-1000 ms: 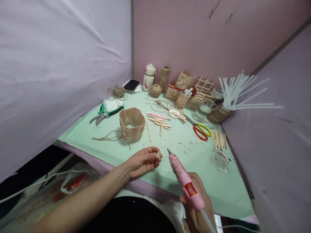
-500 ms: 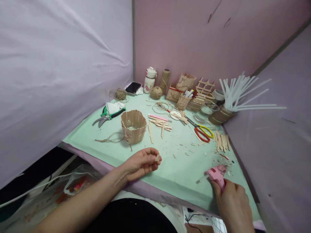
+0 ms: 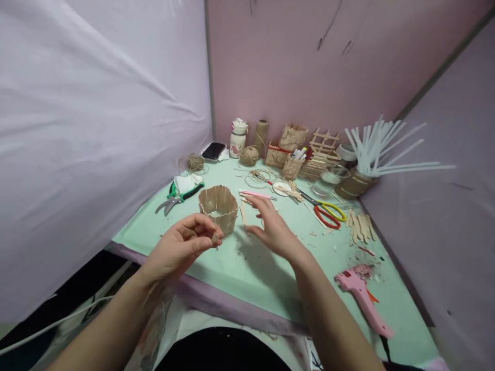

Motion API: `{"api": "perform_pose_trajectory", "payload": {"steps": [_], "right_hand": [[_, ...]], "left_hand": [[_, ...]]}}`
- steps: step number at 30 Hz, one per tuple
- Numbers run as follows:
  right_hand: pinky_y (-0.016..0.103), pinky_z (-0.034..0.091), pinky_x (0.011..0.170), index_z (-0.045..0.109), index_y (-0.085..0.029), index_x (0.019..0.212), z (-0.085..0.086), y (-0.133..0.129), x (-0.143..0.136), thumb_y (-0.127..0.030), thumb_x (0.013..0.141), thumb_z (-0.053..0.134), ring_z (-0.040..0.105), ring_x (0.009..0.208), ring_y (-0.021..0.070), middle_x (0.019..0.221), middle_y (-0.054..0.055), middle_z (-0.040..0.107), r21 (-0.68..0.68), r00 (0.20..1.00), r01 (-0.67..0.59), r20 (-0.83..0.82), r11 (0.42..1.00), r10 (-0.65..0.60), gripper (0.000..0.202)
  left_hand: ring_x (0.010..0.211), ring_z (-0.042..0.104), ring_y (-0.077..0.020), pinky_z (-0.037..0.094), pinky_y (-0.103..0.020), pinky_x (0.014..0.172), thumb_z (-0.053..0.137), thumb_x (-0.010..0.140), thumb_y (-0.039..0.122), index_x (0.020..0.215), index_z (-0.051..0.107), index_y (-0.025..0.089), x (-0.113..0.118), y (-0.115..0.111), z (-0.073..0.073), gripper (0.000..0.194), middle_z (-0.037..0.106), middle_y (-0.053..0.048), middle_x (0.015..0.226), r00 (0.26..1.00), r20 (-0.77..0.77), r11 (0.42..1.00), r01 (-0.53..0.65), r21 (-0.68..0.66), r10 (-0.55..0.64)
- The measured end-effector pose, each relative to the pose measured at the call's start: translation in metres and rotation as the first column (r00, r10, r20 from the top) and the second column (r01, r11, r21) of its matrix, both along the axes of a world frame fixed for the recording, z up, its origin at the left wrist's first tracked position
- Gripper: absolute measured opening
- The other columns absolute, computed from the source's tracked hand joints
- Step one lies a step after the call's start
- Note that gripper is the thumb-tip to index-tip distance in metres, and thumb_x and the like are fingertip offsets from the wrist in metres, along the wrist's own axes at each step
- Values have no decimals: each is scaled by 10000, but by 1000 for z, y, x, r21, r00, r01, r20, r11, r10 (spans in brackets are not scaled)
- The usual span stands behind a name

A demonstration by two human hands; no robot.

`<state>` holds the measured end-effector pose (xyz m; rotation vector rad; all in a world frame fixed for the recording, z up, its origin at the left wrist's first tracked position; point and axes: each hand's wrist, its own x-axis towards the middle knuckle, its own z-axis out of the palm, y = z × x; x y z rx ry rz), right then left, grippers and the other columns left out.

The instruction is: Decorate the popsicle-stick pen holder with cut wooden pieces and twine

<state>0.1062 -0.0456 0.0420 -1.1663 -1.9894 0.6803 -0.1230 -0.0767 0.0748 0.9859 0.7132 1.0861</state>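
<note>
My left hand pinches a small pale wooden piece between thumb and fingertips, just in front of a wooden basket. That basket is made of upright craft-stick strips and partly hidden by the hand. My right hand is held over the table with fingers apart and nothing in them, right of the basket. Beneath and beyond it lie loose craft sticks, partly covered by the fingers, and a pink pen-like tool. A pink glue gun lies on the table at the right.
Pruning shears lie left of the basket. Scissors with red and yellow handles, a clear cup and a pile of sticks are at the right. Twine balls, a bottle and a jar of glue sticks stand behind.
My right hand has let go of the glue gun, now lying on the table, and moved left beside the basket. My left hand has moved left and up to the basket's front, still pinching the small piece.
</note>
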Motion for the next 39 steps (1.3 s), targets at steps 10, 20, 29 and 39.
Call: {"api": "perform_pose_trajectory", "payload": {"steps": [10, 20, 29, 39], "right_hand": [[464, 254, 1148, 94, -357, 1521, 1, 98, 2, -390, 575, 885, 121, 1486, 231, 1622, 107, 91, -467, 811, -585, -333, 663, 481, 1233], [419, 322, 1120, 13, -253, 1537, -6, 110, -31, -317, 553, 892, 364, 1387, 260, 1551, 163, 270, -449, 759, -636, -514, 628, 400, 1321], [544, 461, 993, 355, -282, 1417, 41, 107, -36, -420, 683, 800, 476, 1279, 303, 1446, 126, 436, -736, 922, -386, -332, 556, 200, 870], [544, 511, 913, 596, -233, 1032, 52, 98, -35, -506, 683, 780, 565, 1137, 282, 1312, 85, 559, -797, 913, -404, -322, 448, 251, 481]], "left_hand": [[714, 636, -103, 530, -204, 716, 875, 580, 239, 754, 684, 163, -23, 12, -7, 269, 693, -21, 771, 997, -2, 995, -83, -48, 83], [725, 639, -118, 528, -224, 730, 862, 597, 232, 777, 684, 156, -30, 17, -8, 265, 696, -30, 787, 996, -45, 996, -81, -29, 80], [875, 634, -171, 494, -271, 828, 753, 734, 199, 909, 701, 185, -26, 27, 26, 184, 705, -44, 916, 810, -453, 825, -65, 561, 372], [888, 627, -192, 428, -256, 844, 699, 757, 170, 1026, 706, 241, -8, 53, 33, 278, 716, -33, 939, 634, -615, 690, 171, 703, 469]]}}
